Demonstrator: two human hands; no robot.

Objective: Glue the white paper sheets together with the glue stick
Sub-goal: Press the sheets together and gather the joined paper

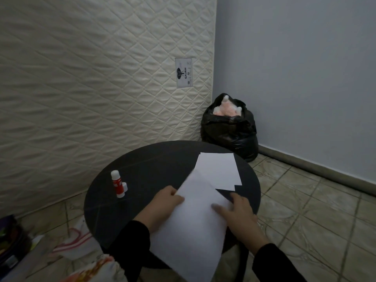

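White sheet [195,216] overhangs the near edge of a round black table [142,159], left hand [162,206] pinching its left edge, right hand [236,212] flat on it. Another sheet [218,168] lies far right; glue stick [118,184] stands left, uncapped, and could dry out or be knocked over.

A round black table [114,200] is seen near the middle of the view, and everything else is placed around it. Behind it and to its left, a cream quilted mattress [91,88] is stood upright, with a small printed label [184,73] on its right part. To the right of the table, a plain pale blue wall [305,78] is met at its foot by a grey skirting strip [317,171]. In the corner behind the table, a black plastic bag [230,129] is set on the floor, with something pink and white showing at its open top. Beige tiles [305,210] cover the floor. Left of the table, crumpled cloth or bags [75,241] are lying. The light is dim and even.
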